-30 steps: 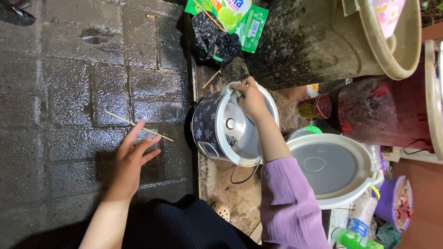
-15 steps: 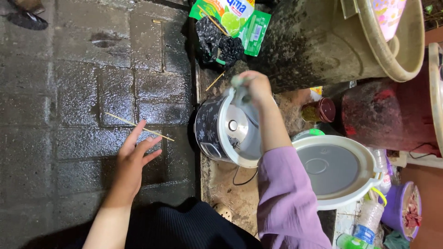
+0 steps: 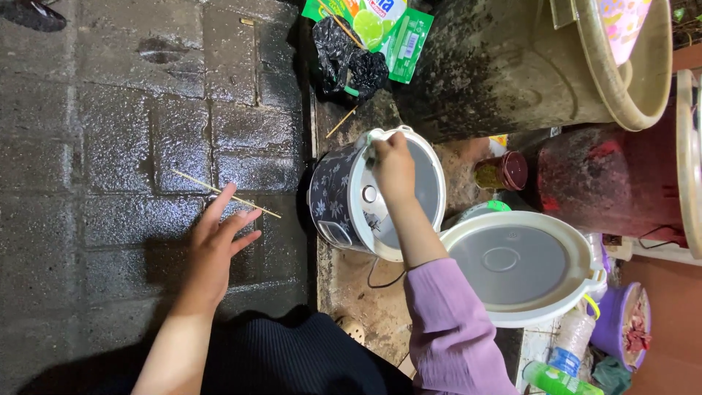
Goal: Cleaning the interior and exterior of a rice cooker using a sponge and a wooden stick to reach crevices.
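Cooker [image 3: 344, 194] tipped on side at paving edge. Black bag [image 3: 347, 62] and green packet [image 3: 380, 25] seen beyond cooker; white lid [image 3: 519, 267], jar [image 3: 501, 170], dirty bucket [image 3: 512, 66] beside it. Thin stick [image 3: 227, 194] lies on wet paving.

Right hand [image 3: 393, 162] closed on cloth [image 3: 369, 143] at cooker rim. Left hand [image 3: 216, 245] spread flat on paving, fingers apart, stick touched by fingertips.

rice cooker [image 3: 333, 197]: dark, white floral print | sleeve [image 3: 453, 322]: lilac | lid [image 3: 512, 263]: white, grey centre

Dim scene, wet-paving glare, sharp focus
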